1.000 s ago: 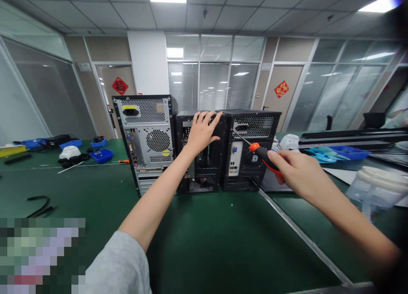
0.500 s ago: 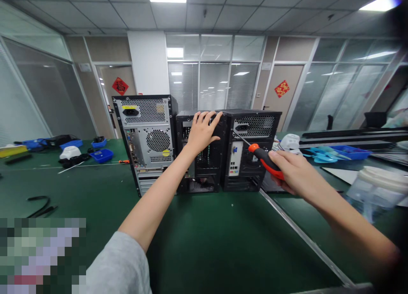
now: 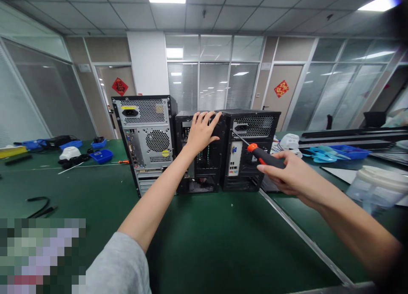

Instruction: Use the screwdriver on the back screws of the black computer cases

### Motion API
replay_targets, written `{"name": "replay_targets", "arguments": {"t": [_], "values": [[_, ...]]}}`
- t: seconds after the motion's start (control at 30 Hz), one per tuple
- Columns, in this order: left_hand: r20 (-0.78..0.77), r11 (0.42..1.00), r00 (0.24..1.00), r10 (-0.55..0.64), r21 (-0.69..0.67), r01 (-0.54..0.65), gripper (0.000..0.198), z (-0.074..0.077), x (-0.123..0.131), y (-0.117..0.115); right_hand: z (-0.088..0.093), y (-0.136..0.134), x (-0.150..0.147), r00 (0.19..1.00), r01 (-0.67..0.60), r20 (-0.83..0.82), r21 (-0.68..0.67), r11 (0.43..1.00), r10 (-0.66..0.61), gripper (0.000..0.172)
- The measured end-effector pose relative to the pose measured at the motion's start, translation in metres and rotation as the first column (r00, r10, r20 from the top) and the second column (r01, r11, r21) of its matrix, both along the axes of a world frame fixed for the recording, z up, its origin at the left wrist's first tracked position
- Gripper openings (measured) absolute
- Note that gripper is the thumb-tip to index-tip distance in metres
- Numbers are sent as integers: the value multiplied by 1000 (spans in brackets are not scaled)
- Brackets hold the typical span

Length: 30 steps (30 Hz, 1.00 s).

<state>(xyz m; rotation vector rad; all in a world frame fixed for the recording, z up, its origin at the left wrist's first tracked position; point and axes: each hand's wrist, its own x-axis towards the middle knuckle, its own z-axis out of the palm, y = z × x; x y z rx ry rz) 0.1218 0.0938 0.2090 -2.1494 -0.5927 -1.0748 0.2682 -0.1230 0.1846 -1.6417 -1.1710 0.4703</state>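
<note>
Three computer cases stand upright side by side with their backs towards me. My right hand point(image 3: 288, 173) grips a black and red screwdriver point(image 3: 267, 157). Its tip meets the left edge of the right computer case point(image 3: 251, 154), just below the power socket. My left hand point(image 3: 202, 134) lies with fingers spread over the top rear edge of the middle computer case point(image 3: 207, 175). The taller silver-backed computer case point(image 3: 145, 137) is at the left, beside my left forearm.
Blue trays point(image 3: 101, 156) and a black cable point(image 3: 40, 207) lie on the green table point(image 3: 197, 243) at left. To the right are a plastic jar point(image 3: 379, 185), light-blue fan blades point(image 3: 321, 154) and a metal strip point(image 3: 306, 234). A small orange-handled tool point(image 3: 123, 162) lies behind the left case.
My right hand has turned on the screwdriver handle, its thumb and fingers now placed differently around it. The tip stays at the same spot. My left hand has not moved.
</note>
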Motion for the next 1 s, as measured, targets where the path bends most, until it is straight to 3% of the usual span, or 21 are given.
{"name": "replay_targets", "arguments": {"t": [0.1,0.23,0.43,0.63,0.8,1.0], "values": [[-5,1000,1000,2,-7,-2,83,0,0,0,-1,-2,-5,996,16,-89,-61,998,-21,38],[-7,1000,1000,0,-10,0,85,0,0,1,-1,-4,-7,999,20,-47,-32,999,-22,36],[-2,1000,1000,-4,9,4,83,-1,0,2,-1,-3,3,990,-26,134,-71,997,35,38],[5,1000,1000,-27,15,27,87,-2,0,4,-4,-7,6,941,37,336,-7,999,-32,33],[-2,1000,1000,-9,3,9,84,-1,0,4,0,-9,5,837,161,512,109,981,-194,34],[-13,1000,1000,0,0,0,87,-1,0,2,-4,-3,12,666,135,673,316,939,-322,43]]}}
